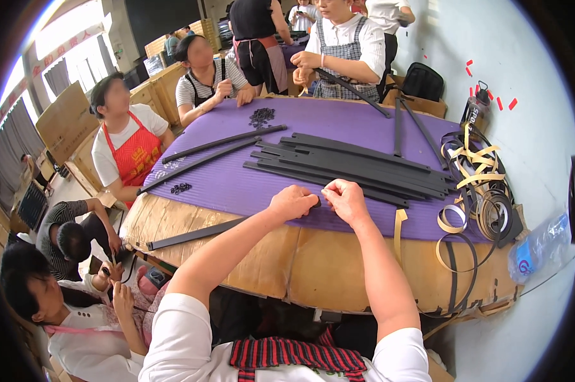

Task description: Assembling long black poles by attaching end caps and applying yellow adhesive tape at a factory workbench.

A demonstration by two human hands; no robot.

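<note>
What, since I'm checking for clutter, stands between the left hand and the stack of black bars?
Nothing visible does: only purple mat shows between the left hand and the stack of black bars. The right hand overlaps the stack's near edge in this view; whether it touches can't be told.

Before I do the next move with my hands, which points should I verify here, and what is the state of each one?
1. Left hand has the black strip: ok, its end shows at the fingers.
2. Right hand is free: cannot tell; the fingertips are pinched, and anything small between them is hidden.
3. Stacked strips lined up evenly: not ok, their left ends are staggered.
4. Small black parts gathered: ok, heaped on the purple mat.
5. Yellow and black bands untangled: not ok, they loop over each other.
</note>
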